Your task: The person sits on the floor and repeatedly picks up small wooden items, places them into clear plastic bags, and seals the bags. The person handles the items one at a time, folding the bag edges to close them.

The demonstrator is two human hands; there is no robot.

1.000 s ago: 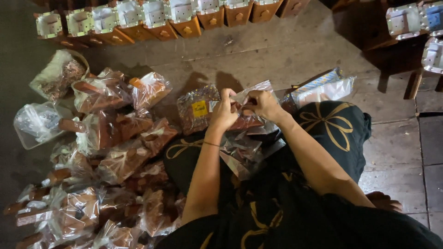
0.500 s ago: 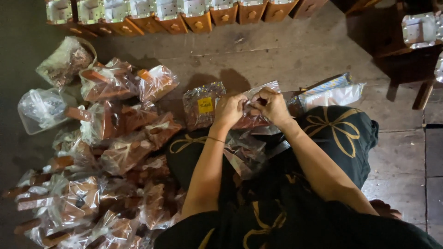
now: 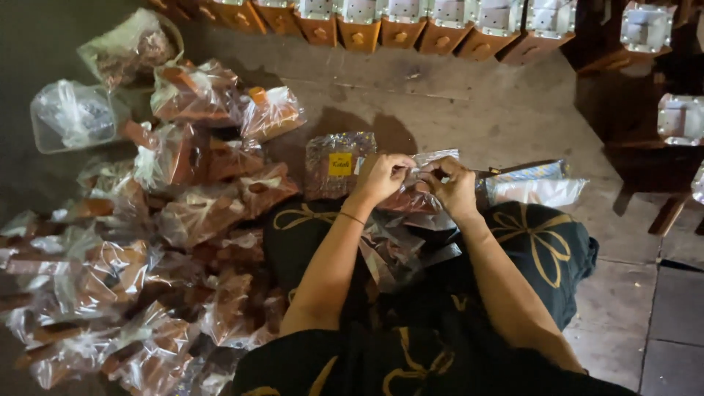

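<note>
Left hand (image 3: 383, 178) and right hand (image 3: 451, 183) pinch a crinkled clear plastic bag (image 3: 411, 198) over the lap. Glossy filled bags (image 3: 183, 220) crowd the floor (image 3: 469, 110) leftward; bare concrete lies ahead.

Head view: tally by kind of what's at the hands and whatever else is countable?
hands: 2, left hand and right hand
clear packet pinched between them: 1
yellow-labelled packet: 1
pale-filled bag, far left: 1
Total: 5. The heap of brown-filled bags overlaps too much to count.
</note>
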